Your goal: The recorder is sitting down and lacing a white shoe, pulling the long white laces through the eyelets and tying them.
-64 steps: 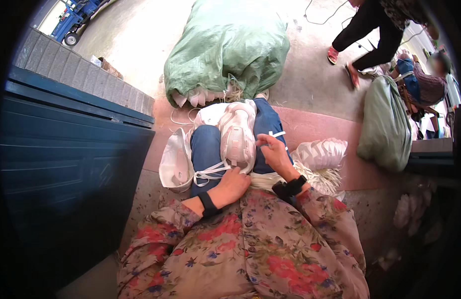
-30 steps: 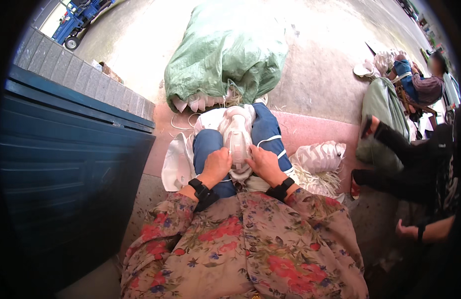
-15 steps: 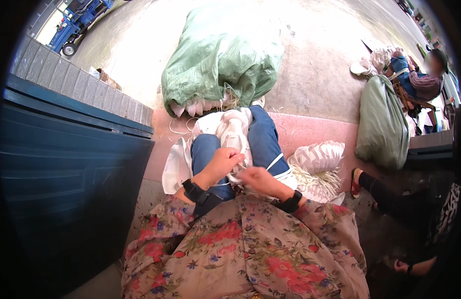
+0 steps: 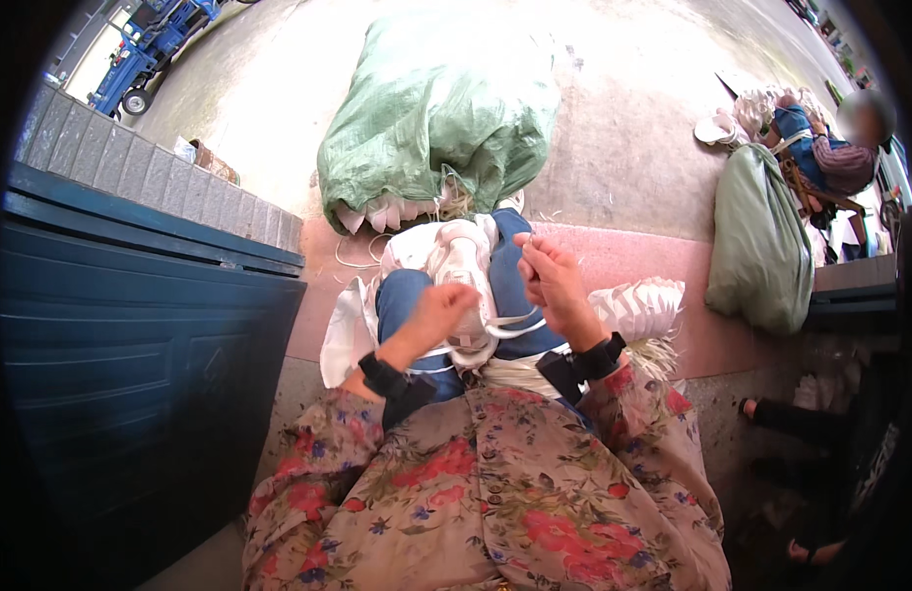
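I sit with a bundle of white moulded pieces (image 4: 463,264) on my lap, between my blue-trousered knees. My left hand (image 4: 438,310) is closed on a white strap that runs around the bundle's near end. My right hand (image 4: 548,279) is raised to the right of the bundle and pinches the other end of the white strap (image 4: 510,325), which stretches taut between my hands. Both wrists wear black bands.
A large green woven sack (image 4: 436,108) with white pieces at its mouth lies ahead on the concrete. A stack of white pieces (image 4: 638,305) lies at my right. A dark blue door (image 4: 131,335) stands left. Another person (image 4: 830,148) sits by a second green sack (image 4: 761,236) at right.
Both hands were low on the bundle's near end; the right hand has now risen up and to the right, drawing the white strap out. A passer-by at right has gone.
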{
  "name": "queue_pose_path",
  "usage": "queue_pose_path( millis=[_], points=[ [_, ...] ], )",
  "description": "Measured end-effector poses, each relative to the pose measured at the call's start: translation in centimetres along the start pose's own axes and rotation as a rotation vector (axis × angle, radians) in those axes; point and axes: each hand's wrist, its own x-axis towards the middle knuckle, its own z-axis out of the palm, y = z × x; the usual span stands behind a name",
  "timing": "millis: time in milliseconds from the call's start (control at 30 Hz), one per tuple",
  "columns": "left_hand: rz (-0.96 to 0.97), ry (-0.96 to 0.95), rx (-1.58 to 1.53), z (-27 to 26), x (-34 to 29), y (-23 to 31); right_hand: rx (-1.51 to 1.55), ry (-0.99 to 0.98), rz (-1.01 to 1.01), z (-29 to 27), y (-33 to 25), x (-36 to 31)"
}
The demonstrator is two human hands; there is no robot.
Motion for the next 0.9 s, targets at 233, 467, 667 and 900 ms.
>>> queue_pose_path(
  millis=[233, 467, 667, 900],
  points=[
    [0.378, 0.396, 0.754, -1.9, 4.5, -4.1, -0.914, 0.005, -0.291, -2.1, 6.0, 4.0],
    [0.271, 0.413, 0.664, -2.3, 5.1, -4.0, -1.204, 0.015, -0.424, -1.4, 7.8, 5.2],
    [0.264, 0.438, 0.572, -2.3, 4.7, -3.8, -1.573, 0.048, -0.449, -0.1, 7.7, 5.3],
    [0.277, 0.447, 0.597, -2.1, 4.6, -3.7, -1.696, -0.029, -0.534, 0.5, 7.4, 5.7]
  ],
)
